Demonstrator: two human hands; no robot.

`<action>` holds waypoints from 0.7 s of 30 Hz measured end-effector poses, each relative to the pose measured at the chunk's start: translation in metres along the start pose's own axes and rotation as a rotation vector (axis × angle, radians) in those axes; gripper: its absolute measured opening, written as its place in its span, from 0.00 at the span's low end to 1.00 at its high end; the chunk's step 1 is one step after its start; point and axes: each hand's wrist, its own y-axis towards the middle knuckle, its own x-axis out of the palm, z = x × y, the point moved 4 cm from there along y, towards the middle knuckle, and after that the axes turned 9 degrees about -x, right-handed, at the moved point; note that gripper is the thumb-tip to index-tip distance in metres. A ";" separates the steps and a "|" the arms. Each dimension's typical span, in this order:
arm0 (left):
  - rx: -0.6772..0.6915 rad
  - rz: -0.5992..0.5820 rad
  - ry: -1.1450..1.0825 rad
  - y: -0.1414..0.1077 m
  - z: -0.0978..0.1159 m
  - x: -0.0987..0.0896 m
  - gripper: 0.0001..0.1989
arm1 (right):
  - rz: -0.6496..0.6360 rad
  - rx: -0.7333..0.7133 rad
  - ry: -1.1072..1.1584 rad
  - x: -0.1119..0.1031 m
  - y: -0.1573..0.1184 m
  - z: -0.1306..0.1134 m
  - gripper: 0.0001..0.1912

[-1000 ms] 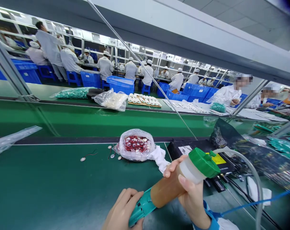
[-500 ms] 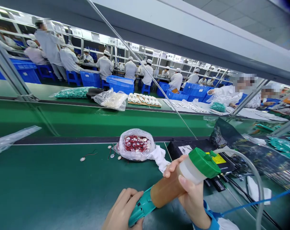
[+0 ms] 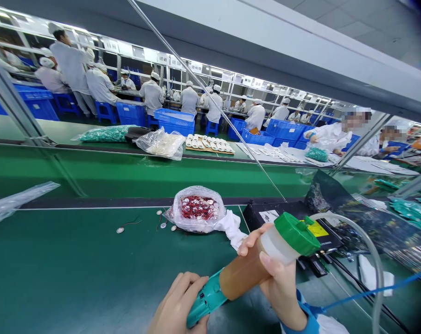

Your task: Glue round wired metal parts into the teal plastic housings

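My left hand (image 3: 179, 304) is closed round a teal plastic housing (image 3: 210, 297), low in the middle of the view. Its upper end lies against or just under the lower end of a glue dispensing syringe (image 3: 245, 273). My right hand (image 3: 278, 283) wraps round that syringe, a fat translucent barrel part filled with brown fluid. A green cap (image 3: 297, 234) closes its top, and a clear hose (image 3: 365, 236) runs off from the cap. The syringe's tip is hidden, so I cannot tell whether it touches the housing.
A plastic bag of piezo discs with red wires (image 3: 198, 208) sits ahead, with several loose discs (image 3: 120, 230) to its left. A white cloth (image 3: 231, 227) adjoins it. At right are a black box (image 3: 255, 218), cables and teal housings (image 3: 412, 213). Co-workers sit beyond the green belt.
Both hands, the syringe and the housing hold nearly the same place. A co-worker's hand at the far right has shifted slightly.
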 end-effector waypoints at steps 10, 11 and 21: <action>0.007 0.041 -0.009 -0.001 0.002 0.000 0.30 | 0.121 -0.011 0.034 0.008 0.003 -0.002 0.15; 0.007 0.039 -0.011 -0.001 0.001 0.000 0.30 | 0.124 -0.009 0.039 0.008 0.003 -0.001 0.14; 0.007 0.037 -0.021 0.002 0.003 -0.003 0.26 | 0.126 -0.007 0.041 0.001 -0.001 0.003 0.15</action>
